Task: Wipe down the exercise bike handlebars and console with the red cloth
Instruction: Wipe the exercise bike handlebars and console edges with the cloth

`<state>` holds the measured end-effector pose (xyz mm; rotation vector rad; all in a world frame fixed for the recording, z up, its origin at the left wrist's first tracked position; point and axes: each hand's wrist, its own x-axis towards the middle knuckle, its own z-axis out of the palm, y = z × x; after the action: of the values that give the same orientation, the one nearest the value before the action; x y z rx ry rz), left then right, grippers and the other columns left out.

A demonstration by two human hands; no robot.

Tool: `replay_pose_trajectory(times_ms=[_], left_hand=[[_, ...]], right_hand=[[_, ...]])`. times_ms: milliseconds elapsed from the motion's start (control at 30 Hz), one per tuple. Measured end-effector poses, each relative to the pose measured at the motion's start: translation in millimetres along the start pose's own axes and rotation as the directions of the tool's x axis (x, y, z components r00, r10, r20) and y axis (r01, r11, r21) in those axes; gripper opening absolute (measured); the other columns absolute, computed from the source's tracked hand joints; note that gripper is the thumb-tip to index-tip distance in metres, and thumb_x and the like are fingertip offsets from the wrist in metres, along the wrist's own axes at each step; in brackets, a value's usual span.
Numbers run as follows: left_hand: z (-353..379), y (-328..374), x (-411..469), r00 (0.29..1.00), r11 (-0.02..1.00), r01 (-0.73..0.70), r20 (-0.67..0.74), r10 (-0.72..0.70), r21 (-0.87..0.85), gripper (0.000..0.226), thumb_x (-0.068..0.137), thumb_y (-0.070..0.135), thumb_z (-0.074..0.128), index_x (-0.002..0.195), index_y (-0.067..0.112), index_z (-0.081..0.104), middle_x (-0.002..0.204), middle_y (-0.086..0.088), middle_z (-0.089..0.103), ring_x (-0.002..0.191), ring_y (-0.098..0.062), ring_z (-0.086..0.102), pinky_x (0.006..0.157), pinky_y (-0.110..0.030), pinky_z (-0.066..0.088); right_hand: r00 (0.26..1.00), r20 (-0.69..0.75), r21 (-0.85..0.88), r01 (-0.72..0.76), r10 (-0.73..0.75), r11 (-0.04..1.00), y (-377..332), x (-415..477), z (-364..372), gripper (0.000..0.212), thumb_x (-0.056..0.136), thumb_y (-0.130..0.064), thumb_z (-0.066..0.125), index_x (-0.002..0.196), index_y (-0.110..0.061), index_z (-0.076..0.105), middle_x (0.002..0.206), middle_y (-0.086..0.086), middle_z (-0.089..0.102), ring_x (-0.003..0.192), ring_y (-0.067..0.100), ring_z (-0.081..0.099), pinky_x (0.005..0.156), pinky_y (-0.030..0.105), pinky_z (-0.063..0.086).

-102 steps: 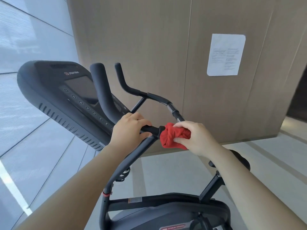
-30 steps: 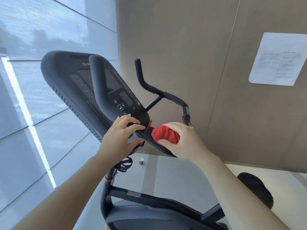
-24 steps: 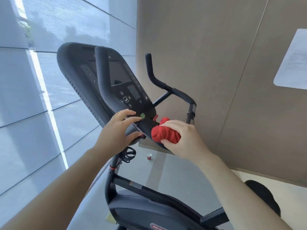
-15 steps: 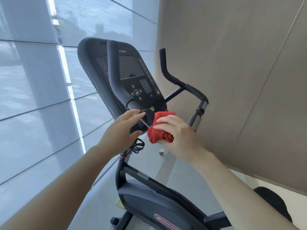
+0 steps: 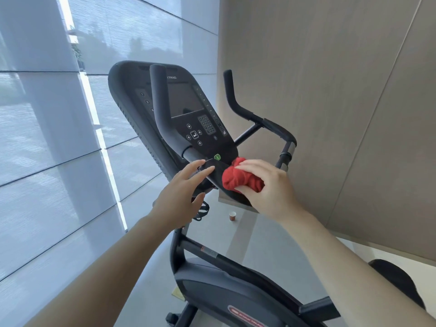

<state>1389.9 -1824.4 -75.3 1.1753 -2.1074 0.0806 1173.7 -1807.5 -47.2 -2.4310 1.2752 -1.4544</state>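
Observation:
The black exercise bike console [image 5: 188,107] with its dark screen and buttons tilts toward me at centre. A bunched red cloth [image 5: 238,179] is pressed on the console's lower right edge, gripped by my right hand [image 5: 266,185]. My left hand [image 5: 182,192] hovers with fingers spread beside the lower end of the left handlebar [image 5: 162,109], fingertips just touching the console's bottom edge. The right handlebar [image 5: 250,112] curves up behind the console, free of both hands.
A shaded window wall fills the left; a beige panelled wall stands close on the right. A small paper cup [image 5: 232,216] sits on the grey floor beneath the console. The bike's frame [image 5: 226,286] and black seat [image 5: 398,279] lie below my arms.
My left hand has let go of the handlebar and opened. My right hand moved the cloth off the handlebar bar onto the console's lower edge. My view swung left toward the console.

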Motion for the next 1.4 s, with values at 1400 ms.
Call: replay_pose_trajectory(times_ms=[1400], left_hand=[[48.6,127.5,17.7,0.797,0.755,0.601,-0.269,-0.541,0.263,0.050,0.089,0.032,0.057,0.135,0.017,0.046,0.142,0.004,0.042,0.130,-0.013,0.040,0.105,-0.025,0.031]], right_hand=[[0.737,0.581,0.368,0.141,-0.346,0.919,124.5,71.6,-40.8,0.020,0.072,-0.036,0.077,0.090,-0.029,0.072,0.068,-0.012,0.067,0.062,0.001,0.061,0.060,0.006,0.043]])
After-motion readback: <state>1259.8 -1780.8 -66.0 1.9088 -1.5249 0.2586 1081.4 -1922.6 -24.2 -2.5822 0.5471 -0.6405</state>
